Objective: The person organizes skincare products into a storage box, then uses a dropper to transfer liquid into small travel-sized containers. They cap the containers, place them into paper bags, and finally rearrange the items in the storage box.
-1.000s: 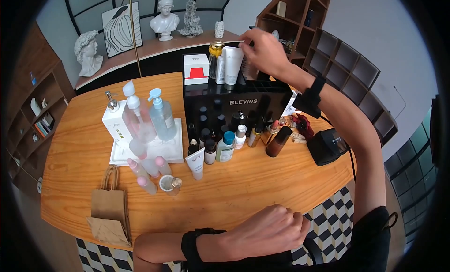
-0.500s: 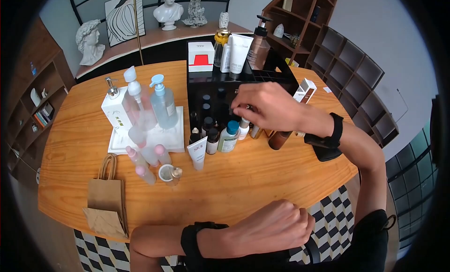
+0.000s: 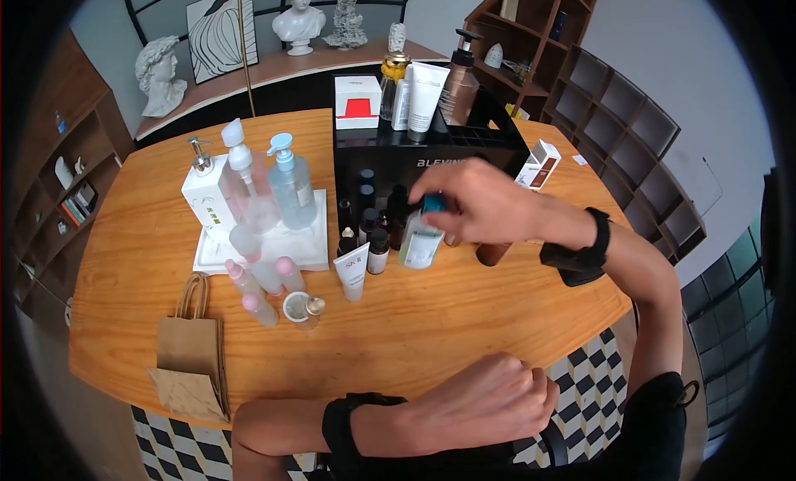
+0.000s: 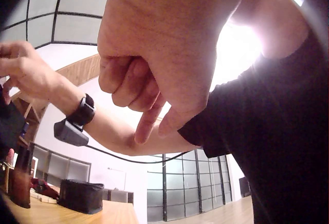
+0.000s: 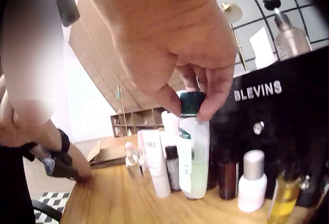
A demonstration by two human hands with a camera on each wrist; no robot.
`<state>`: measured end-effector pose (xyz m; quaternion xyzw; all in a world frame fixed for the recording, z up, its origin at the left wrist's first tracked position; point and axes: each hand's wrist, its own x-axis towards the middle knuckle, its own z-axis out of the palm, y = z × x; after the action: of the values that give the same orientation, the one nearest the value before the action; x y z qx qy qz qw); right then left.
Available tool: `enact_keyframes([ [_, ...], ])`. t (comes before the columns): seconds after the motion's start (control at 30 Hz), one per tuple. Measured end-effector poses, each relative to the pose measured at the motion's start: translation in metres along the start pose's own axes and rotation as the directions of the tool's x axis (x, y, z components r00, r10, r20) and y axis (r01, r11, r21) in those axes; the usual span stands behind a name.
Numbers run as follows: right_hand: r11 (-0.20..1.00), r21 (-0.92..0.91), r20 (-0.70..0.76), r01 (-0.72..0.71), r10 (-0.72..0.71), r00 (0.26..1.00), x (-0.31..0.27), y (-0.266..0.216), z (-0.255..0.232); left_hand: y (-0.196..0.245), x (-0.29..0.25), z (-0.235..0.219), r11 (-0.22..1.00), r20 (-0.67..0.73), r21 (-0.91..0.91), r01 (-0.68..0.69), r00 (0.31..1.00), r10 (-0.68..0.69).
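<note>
My right hand (image 3: 485, 203) pinches the teal cap of a clear bottle (image 5: 198, 157) with pale green liquid, thumb on one side and fingers on the other. The bottle tilts slightly in the head view, in front of a black cosmetics organizer (image 3: 481, 145). Close by it stand a white tube (image 3: 352, 269), a small dark-capped bottle (image 3: 378, 253) and, in the right wrist view, a white bottle with a silver cap (image 5: 252, 188). My left hand (image 3: 477, 402) is idle at the table's near edge, fingers loosely curled around nothing.
On top of the organizer stand a white box (image 3: 357, 99), a tube (image 3: 426, 95) and a brown pump bottle (image 3: 460, 91). To the left, a white tray (image 3: 311, 253) bears pump bottles. Pink-capped bottles (image 3: 261, 309) and paper bags (image 3: 192, 348) are nearer me.
My right hand came down from the organizer's top to the front row of bottles. It then took the teal-capped bottle by its cap and shifted it slightly right. My left hand stayed still.
</note>
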<state>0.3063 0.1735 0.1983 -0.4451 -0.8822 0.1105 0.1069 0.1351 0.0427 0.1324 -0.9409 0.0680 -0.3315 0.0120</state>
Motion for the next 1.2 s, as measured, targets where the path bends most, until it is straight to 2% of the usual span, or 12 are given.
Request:
enact_keyframes([
  [0.07, 0.992, 0.109, -0.137, -0.059, 0.074, 0.988, -0.001, -0.015, -0.030, 0.000, -0.001, -0.001, 1.000, -0.017, 0.001, -0.002, 1.000, 0.002],
  [0.13, 1.000, -0.015, -0.383, 0.015, -0.019, 0.923, 0.004, -0.007, -0.050, 0.001, -0.001, -0.001, 1.000, -0.009, -0.006, 0.002, 1.000, -0.002],
  [0.2, 0.978, 0.164, -0.540, 0.131, -0.022, 0.841, 0.014, 0.002, -0.069, 0.001, -0.001, 0.000, 1.000, -0.002, -0.008, 0.005, 1.000, -0.005],
  [0.23, 0.992, 0.116, -0.580, 0.039, 0.036, 0.814, 0.014, -0.011, -0.080, 0.002, -0.001, 0.001, 1.000, -0.004, -0.012, 0.010, 1.000, -0.010],
  [0.27, 0.997, 0.054, -0.629, 0.051, -0.006, 0.777, 0.021, 0.001, -0.086, 0.002, -0.001, 0.001, 1.000, -0.006, -0.016, 0.013, 1.000, -0.013],
  [0.33, 0.997, 0.062, -0.630, 0.054, -0.003, 0.776, 0.030, 0.007, -0.090, 0.002, -0.001, 0.000, 1.000, 0.009, -0.017, 0.002, 1.000, -0.001],
  [0.43, 0.997, -0.025, -0.537, -0.067, 0.043, 0.843, 0.045, 0.025, -0.079, 0.002, -0.001, -0.001, 1.000, 0.031, -0.020, -0.010, 0.999, 0.010],
  [0.47, 0.993, -0.115, -0.551, -0.023, -0.045, 0.834, 0.053, 0.036, -0.071, 0.002, -0.001, -0.002, 1.000, 0.040, -0.023, -0.009, 0.999, 0.010],
  [0.67, 0.983, -0.021, -0.520, -0.181, 0.144, 0.842, 0.063, 0.035, -0.060, 0.001, -0.001, -0.006, 1.000, 0.017, -0.006, -0.005, 1.000, 0.006],
  [0.8, 0.983, -0.182, -0.530, -0.037, -0.066, 0.846, 0.090, 0.051, -0.054, 0.001, -0.002, 0.001, 1.000, 0.053, -0.010, 0.003, 0.999, -0.002],
  [1.1, 0.937, -0.326, -0.457, -0.126, -0.039, 0.888, 0.138, 0.046, -0.043, -0.001, -0.002, -0.001, 1.000, 0.054, 0.014, -0.008, 0.999, 0.007],
  [1.2, 0.906, -0.356, -0.443, -0.230, 0.054, 0.895, 0.144, 0.045, -0.044, 0.000, -0.003, 0.001, 1.000, 0.053, -0.009, -0.003, 0.999, 0.004],
])
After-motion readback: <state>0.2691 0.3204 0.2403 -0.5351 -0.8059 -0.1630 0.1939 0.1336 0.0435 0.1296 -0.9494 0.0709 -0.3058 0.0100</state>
